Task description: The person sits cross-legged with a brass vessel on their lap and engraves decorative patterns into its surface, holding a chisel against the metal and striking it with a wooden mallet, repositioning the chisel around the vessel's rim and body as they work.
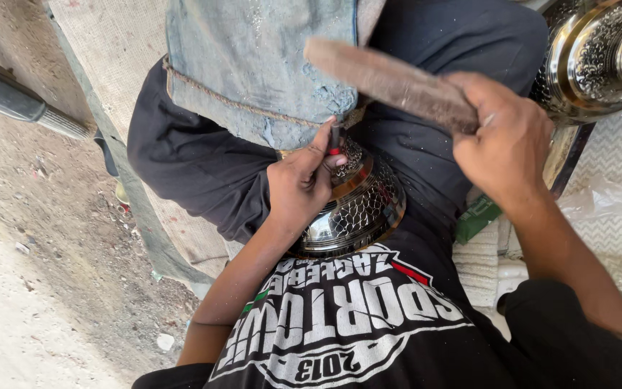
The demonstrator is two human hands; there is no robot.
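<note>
fingers point(323, 148) of the left hand point(298, 189) are pinched together on a thin punch point(335, 135), its tip set on the upper part of a shiny metal bowl point(358, 209) that rests upside down in the person's lap, against a denim cloth point(253, 65). the right hand point(505, 140) is wrapped shut around a brown mallet point(386, 79), raised above the punch and not touching it. much of the bowl's wall already carries a net-like chased pattern; the band near the top, under the punch, looks like the part in work, and how much stays plain cannot be told. another patterned metal vessel point(599, 57) stands just right of the knee.
</note>
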